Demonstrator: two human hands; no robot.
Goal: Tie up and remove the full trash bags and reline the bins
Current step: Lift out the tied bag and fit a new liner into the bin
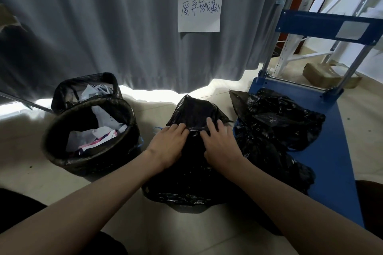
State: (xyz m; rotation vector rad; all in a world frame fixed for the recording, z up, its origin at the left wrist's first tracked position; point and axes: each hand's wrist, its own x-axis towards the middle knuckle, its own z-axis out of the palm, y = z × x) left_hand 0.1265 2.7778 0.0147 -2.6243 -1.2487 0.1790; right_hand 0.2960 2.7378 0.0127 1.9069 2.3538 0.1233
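A black trash bag (192, 114) lies draped over a bin on the floor in front of me. My left hand (167, 145) and my right hand (219, 143) both rest on top of it, fingers bent over a fold of the plastic near its upper edge. To the left stands a round bin (62, 151) lined with a black bag and holding crumpled paper. Behind it a second lined bin (62, 91) also holds paper waste. On the right, a heap of filled black bags (277, 122) sits on the blue cart.
A blue platform cart (333, 163) with a metal handle stands at the right. A grey curtain (103, 27) with a handwritten paper sign (200, 12) hangs behind. A cardboard box (323, 76) lies on the floor beyond the cart, near white shelving.
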